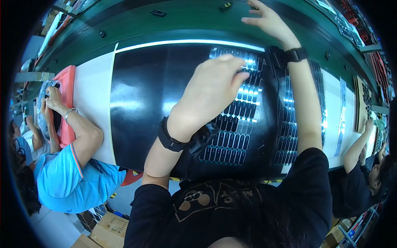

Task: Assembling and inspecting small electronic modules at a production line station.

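My left hand (217,80) hangs over the upper end of a clear sheet (227,136) with rows of dark elongated oval pieces. Its fingers curl toward the thumb; anything between them is hidden or too small to name. Stretched out over the green conveyor belt (186,27), my right hand (266,18) has its fingers apart and nothing visible in them. A small black-and-yellow part (225,6) lies on the belt to the left of that hand. Beneath my right forearm is a second sheet (288,136) of similar oval pieces. Both sheets lie on a glossy black mat (144,103).
More small black parts ride on the belt, among them an elongated one (158,13). At left, a person in a blue shirt (74,177) works over a red tray (69,89). Another person in black (351,190) sits at right. Cardboard boxes (109,229) stand below left.
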Tool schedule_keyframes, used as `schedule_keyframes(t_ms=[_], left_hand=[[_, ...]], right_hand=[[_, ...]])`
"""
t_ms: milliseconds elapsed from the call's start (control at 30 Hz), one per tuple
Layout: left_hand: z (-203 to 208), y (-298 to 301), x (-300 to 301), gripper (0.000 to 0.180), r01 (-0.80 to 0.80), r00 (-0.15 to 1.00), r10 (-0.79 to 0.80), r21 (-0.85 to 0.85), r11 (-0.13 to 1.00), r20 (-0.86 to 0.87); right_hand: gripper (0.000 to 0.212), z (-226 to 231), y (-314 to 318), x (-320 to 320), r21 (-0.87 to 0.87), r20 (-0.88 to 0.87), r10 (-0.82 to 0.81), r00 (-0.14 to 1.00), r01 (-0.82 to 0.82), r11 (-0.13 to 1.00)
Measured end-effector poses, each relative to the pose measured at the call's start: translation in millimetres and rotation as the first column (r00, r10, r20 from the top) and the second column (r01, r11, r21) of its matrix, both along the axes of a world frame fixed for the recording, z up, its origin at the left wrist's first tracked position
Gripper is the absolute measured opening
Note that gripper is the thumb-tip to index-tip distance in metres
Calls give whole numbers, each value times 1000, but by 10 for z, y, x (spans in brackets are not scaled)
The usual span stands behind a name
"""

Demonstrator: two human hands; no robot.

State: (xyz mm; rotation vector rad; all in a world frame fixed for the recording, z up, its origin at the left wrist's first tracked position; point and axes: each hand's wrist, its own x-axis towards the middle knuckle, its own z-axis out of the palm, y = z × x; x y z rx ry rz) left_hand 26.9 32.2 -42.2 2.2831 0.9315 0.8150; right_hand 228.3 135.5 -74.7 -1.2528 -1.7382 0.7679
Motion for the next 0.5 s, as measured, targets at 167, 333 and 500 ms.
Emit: schedule_keyframes(t_ms=[167, 333, 500], left_hand=[[-135, -111, 64, 15, 283, 958, -288, -128, 950, -15], [-393, -238, 327, 12, 357, 907, -377, -130, 925, -187], [-604, -288, 459, 11, 328, 906, -304, 32, 944, -294]], right_hand=[[44, -57, -533, 361, 54, 420, -94, 903, 78, 995], [37, -276, -1150, 405, -234, 512, -45, 858, 190, 954], [34, -377, -1342, 346, -236, 543, -23, 839, 179, 955]])
